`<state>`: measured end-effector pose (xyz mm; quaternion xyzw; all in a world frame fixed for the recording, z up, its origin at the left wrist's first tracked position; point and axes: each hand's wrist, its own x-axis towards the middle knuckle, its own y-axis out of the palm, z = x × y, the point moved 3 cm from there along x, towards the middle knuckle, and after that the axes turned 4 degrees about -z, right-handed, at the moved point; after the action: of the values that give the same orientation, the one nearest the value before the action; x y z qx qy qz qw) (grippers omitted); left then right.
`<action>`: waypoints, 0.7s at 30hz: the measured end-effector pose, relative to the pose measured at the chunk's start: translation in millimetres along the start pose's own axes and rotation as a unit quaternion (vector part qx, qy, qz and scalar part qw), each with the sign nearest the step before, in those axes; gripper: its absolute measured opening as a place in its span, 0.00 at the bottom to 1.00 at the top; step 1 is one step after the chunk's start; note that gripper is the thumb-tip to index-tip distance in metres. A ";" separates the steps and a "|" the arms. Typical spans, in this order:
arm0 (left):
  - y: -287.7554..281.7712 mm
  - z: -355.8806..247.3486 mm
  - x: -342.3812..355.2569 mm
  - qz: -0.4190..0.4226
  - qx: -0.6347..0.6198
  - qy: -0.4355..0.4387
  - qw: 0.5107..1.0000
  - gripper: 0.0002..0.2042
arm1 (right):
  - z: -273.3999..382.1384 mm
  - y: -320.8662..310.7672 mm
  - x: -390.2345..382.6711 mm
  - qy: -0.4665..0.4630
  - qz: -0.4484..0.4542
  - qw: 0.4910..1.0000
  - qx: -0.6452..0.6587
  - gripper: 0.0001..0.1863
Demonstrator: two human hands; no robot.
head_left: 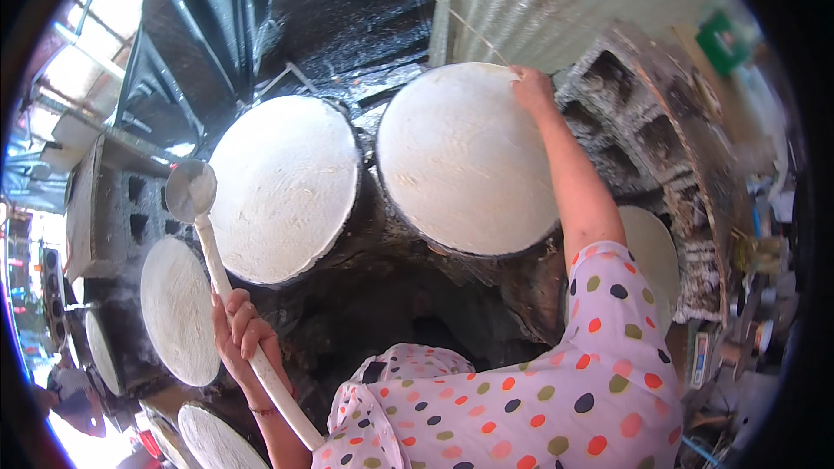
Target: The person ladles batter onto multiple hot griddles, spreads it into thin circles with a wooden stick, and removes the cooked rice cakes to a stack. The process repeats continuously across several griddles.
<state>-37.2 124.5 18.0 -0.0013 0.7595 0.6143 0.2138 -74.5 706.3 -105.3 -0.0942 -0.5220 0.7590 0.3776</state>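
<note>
Batter-coated round (465,156), upper centre of frame: spreading looks done, lifting not yet. I see right hand (532,89) fingers pinched, apparently on a thin stick (452,14), at its rim; left hand (243,321) fingers wrapped around long-handled ladle (213,254).

In front of you is a shiny black sheet (356,0), with big folds toward your left. Next to it, on your right, is a pale wall panel (539,9) with wavy lines. Close on your right you see rough gray blocks (627,117) with big holes. Past them is a bright green patch (723,42), too blurry to name. On your left is a gray block wall (113,217) with square holes too. White light (122,0) shines in at your far left, by some bars. Low in the middle, your space is very dark.
</note>
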 end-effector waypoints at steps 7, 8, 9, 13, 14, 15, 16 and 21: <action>-4.2 -13.5 -7.3 -0.028 -0.009 0.031 0.999 0.10 | 3.8 17.5 40.7 0.051 0.074 0.994 -0.056 0.14; -5.2 -15.2 -5.9 -0.023 -0.013 0.026 0.999 0.09 | 5.0 9.4 41.7 0.066 0.090 0.992 -0.065 0.14; -6.1 -18.0 -4.3 -0.018 -0.014 0.017 1.000 0.09 | 9.6 -2.5 39.6 0.038 0.085 0.995 -0.047 0.14; -17.1 -27.8 0.0 -0.009 -0.036 -0.016 0.999 0.08 | 25.8 -62.6 23.4 -0.052 0.047 0.998 0.005 0.16; -18.1 -27.7 1.1 0.000 -0.037 -0.030 0.999 0.08 | 29.0 -79.0 16.9 -0.070 0.033 0.997 0.017 0.17; -17.9 -28.4 2.7 0.010 -0.039 -0.045 0.998 0.08 | 34.7 -97.1 8.4 -0.077 0.012 0.997 0.029 0.15; -17.0 -29.1 3.8 0.021 -0.040 -0.060 0.997 0.09 | 40.0 -115.5 -2.0 -0.082 -0.009 0.996 0.040 0.14; -25.0 -30.8 3.4 0.070 -0.017 -0.161 0.984 0.11 | 22.9 -209.2 -59.8 0.031 -0.068 0.981 0.181 0.16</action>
<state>-43.6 90.4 -1.7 0.1472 0.7031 0.6324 0.2897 54.2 685.2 70.3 -0.0124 -0.3691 0.8103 0.4550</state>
